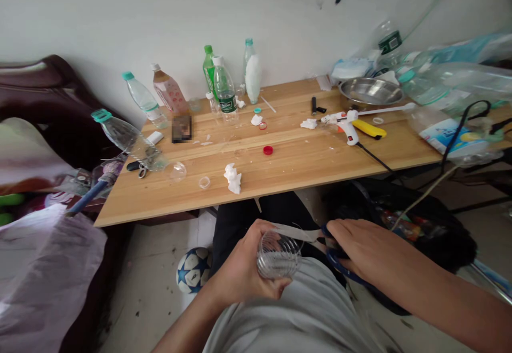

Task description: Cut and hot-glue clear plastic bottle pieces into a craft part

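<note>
bottle piece [278,257] sideways (mouth toward scissors [320,235])

blurred box [181,127], scissors [336,251] part hidden

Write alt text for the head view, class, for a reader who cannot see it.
Seen from above, a person's left hand holds a clear plastic cup piece in the lap while the right hand works blue scissors at its rim. Beyond is a wooden table with bottles, a glue gun, a steel bowl and tissue wads.
</note>
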### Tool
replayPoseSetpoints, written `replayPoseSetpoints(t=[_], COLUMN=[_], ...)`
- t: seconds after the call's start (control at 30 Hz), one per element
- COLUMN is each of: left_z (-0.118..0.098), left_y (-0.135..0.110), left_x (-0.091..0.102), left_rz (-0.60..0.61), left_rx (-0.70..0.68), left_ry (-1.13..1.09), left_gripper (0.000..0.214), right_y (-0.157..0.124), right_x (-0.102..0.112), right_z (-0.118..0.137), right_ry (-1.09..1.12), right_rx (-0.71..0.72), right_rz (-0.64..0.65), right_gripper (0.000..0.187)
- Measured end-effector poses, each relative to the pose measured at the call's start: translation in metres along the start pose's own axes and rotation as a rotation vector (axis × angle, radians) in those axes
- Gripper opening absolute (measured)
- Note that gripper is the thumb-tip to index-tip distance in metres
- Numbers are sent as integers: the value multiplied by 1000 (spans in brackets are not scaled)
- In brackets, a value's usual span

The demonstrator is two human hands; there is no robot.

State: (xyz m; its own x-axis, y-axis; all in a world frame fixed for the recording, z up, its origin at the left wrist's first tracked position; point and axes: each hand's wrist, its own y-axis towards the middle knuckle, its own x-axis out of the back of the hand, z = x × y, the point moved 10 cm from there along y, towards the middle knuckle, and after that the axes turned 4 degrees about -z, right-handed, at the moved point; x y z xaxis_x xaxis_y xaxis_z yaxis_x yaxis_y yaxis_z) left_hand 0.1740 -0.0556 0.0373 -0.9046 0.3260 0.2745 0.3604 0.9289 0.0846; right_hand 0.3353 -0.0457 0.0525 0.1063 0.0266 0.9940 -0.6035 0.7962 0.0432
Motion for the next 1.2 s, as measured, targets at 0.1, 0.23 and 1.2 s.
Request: replayPoseSetpoints(t=[0.1, 0.23, 1.2], left_z=[0, 2, 19], left_y=[0, -1, -3], left_x=[1, 1, -18], left_rz=[17, 69, 349], left_rx=[-10, -5, 105], left_ry=[-2, -28, -302], left_gripper=[54, 51, 56], right_y=[0, 1, 3], right_x=[-5, -6, -13], right_z=[-4, -6, 8], right_ry=[34, 51, 115], right_rx=[-13, -27, -1], right_rz=[26, 38, 123], right_gripper=[31, 30, 27])
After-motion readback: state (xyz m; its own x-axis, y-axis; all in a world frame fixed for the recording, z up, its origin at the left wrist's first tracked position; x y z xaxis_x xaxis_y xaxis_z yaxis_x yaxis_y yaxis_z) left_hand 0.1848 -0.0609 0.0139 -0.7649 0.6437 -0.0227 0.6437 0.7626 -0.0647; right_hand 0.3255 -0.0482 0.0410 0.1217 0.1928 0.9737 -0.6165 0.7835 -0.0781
